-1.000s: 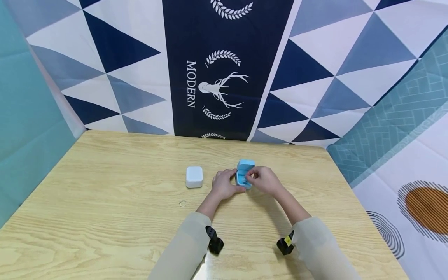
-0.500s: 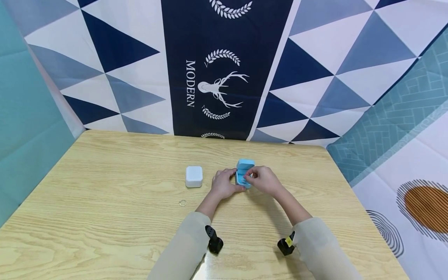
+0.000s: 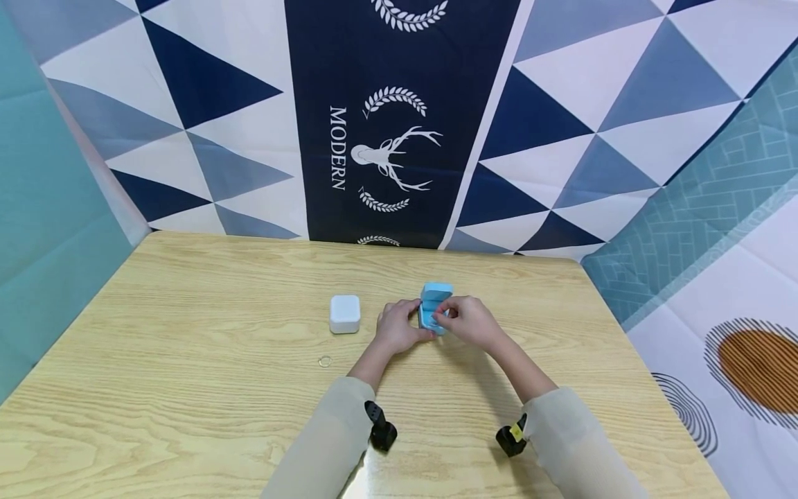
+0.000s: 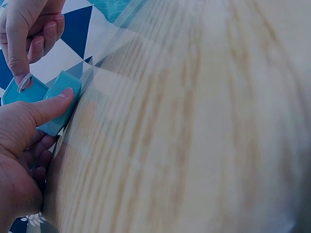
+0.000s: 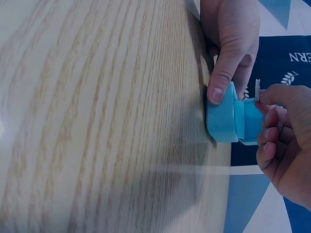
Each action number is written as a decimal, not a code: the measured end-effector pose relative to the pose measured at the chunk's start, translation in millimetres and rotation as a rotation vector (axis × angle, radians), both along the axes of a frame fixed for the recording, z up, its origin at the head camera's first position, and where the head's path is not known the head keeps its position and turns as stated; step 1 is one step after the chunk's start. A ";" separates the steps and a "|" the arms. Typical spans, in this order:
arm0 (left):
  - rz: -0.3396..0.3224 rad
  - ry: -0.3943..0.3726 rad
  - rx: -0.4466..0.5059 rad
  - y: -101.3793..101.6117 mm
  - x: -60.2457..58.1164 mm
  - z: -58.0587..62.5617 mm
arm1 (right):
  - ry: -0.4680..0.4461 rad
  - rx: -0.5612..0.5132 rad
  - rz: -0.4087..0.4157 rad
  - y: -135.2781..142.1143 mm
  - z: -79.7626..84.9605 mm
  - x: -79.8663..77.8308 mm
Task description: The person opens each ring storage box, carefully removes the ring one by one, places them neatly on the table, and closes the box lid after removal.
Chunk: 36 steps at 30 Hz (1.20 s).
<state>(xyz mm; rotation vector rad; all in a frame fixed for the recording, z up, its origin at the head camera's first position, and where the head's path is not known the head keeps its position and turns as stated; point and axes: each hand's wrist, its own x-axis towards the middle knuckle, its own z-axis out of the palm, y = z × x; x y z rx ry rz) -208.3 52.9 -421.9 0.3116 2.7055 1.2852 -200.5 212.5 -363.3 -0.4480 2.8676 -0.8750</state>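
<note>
A light-blue ring box (image 3: pixel 437 291) stands on the table with its lid raised at the back. My left hand (image 3: pixel 397 329) grips it from the left, the thumb (image 4: pixel 60 97) lying along its front and the fingers behind its side. My right hand (image 3: pixel 469 320) reaches in from the right. Between thumb and index finger it pinches a silver ring (image 5: pixel 257 90) with a sparkling band, held upright over the box's opening. The right hand's other fingers (image 5: pixel 268 133) are curled. In the head view, the right fingertips hide most of the box's inside.
A white rounded box (image 3: pixel 345 314), closed, stands left of my left hand. A thin ring (image 3: pixel 325 365) lies on the wooden table (image 3: pixel 206 360) in front of it. Patterned cloth (image 3: pixel 249 138) hangs behind the table's far edge.
</note>
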 end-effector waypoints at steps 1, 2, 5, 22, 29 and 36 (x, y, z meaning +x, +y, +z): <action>0.000 0.001 0.002 0.0 0.2 0.0 | -0.001 0.003 -0.001 -0.2 0.2 0.2; -0.001 0.002 0.003 0.1 0.3 -0.2 | -0.003 0.005 -0.002 -0.4 0.3 0.4; -0.002 0.002 0.008 0.1 0.3 -0.7 | -0.012 0.003 0.001 -0.9 0.2 1.0; -0.003 -0.014 0.011 0.0 -0.8 -1.9 | -0.012 0.000 0.039 -4.1 3.3 4.9; 0.000 -0.017 0.024 0.4 -1.5 -3.2 | -0.010 -0.004 0.055 -2.8 2.7 6.1; 0.000 -0.016 0.020 0.3 -1.6 -3.2 | -0.024 0.002 0.064 -1.8 2.3 6.7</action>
